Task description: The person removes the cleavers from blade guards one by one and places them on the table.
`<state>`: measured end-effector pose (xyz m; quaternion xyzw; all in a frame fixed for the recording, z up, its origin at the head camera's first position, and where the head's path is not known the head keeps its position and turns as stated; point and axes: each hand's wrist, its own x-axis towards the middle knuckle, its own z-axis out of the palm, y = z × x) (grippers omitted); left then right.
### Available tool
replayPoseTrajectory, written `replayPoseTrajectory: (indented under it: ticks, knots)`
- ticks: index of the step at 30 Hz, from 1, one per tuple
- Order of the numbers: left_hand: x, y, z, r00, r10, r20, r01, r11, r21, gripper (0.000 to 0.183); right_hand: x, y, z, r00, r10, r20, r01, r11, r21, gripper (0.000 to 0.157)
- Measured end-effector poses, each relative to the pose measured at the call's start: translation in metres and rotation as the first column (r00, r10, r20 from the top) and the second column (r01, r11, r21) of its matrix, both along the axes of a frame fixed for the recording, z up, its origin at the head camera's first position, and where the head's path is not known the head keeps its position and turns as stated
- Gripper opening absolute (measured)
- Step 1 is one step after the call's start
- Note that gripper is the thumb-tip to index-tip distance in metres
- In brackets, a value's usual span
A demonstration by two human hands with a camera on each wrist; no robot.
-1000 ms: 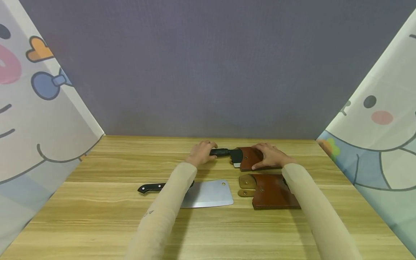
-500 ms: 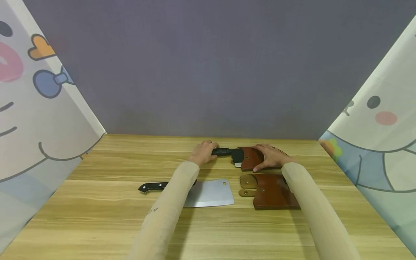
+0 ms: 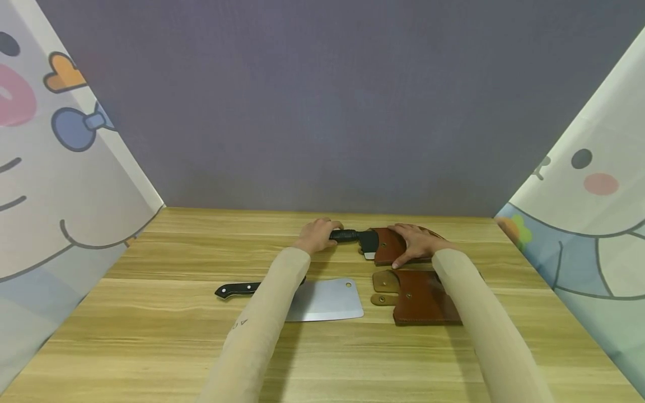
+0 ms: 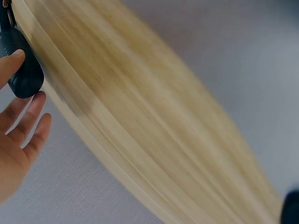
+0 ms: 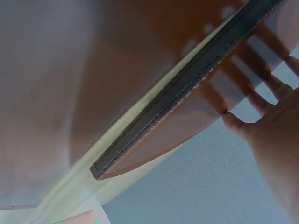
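Observation:
A cleaver with a black grooved handle lies at the back of the table, most of its dark blade inside a brown leather sheath. The blade's heel shows outside the sheath mouth. My left hand holds the handle's end, thumb on top, as the left wrist view confirms. My right hand rests with spread fingers on the sheath; in the right wrist view its straight fingers touch the leather.
Nearer lies a bare steel cleaver with a riveted black handle, partly under the left sleeve. A second brown sheath, its tan strap unfastened, lies beneath the right forearm. A grey wall rises behind the wooden table.
My left hand has edged slightly right along the handle, and my right hand slightly left on the sheath. The cleaver and sheath keep their relative positions; the view shifts a little.

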<state>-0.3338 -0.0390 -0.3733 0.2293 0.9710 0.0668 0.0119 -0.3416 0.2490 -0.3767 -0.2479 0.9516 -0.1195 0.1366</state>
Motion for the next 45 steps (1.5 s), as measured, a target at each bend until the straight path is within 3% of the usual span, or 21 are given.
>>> replayPoseTrajectory:
  ticks: [12,27,45]
  knots:
    - [-0.0011,-0.0008,-0.0019,0.999,-0.039,0.01,0.039,0.999,0.015,0.05,-0.0005,-0.005,0.0017,0.999,0.008,0.043,-0.009,1.0,0.026,0.112]
    - [-0.0017,0.0,-0.0056,0.999,-0.051,0.005,0.051,0.999,0.001,0.051,-0.0025,-0.004,-0.0006,1.0,0.006,0.018,-0.006,1.0,0.022,0.113]
    - [-0.0011,-0.0013,-0.0026,0.998,-0.062,0.025,0.063,0.998,-0.006,0.053,-0.0007,0.0006,-0.003,0.996,0.043,-0.082,-0.045,0.999,-0.025,0.109]
